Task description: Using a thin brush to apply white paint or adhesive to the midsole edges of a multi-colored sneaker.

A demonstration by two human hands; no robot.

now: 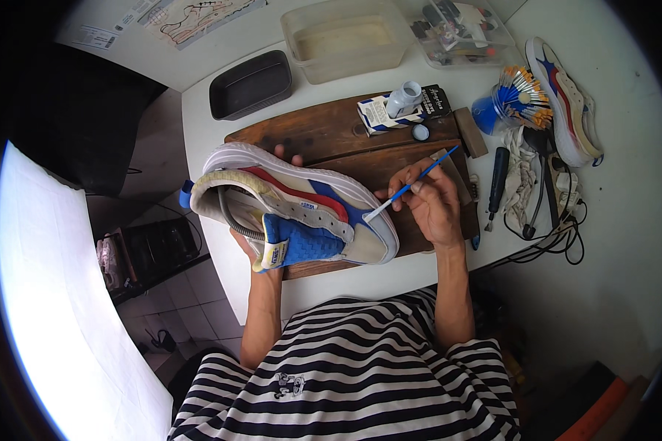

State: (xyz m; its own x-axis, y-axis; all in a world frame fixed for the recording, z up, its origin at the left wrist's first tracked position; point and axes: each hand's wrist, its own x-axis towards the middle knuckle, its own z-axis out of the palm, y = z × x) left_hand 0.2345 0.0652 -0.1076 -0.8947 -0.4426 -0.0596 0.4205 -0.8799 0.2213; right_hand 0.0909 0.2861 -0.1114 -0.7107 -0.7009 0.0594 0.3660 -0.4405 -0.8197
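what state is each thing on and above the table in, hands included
left hand, gripping the held shoe
right hand, pinching the paintbrush
held shoe, unlaced, metal coil inside
paintbrush, bristles at the held shoe's toe
bottle, upright, uncapped
cap, off, lying on the wooden board
brush jar, packed with brushes
plastic tub, lidless
second shoe, set aside at right

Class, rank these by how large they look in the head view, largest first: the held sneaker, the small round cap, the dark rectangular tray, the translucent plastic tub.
1. Held sneaker
2. Translucent plastic tub
3. Dark rectangular tray
4. Small round cap
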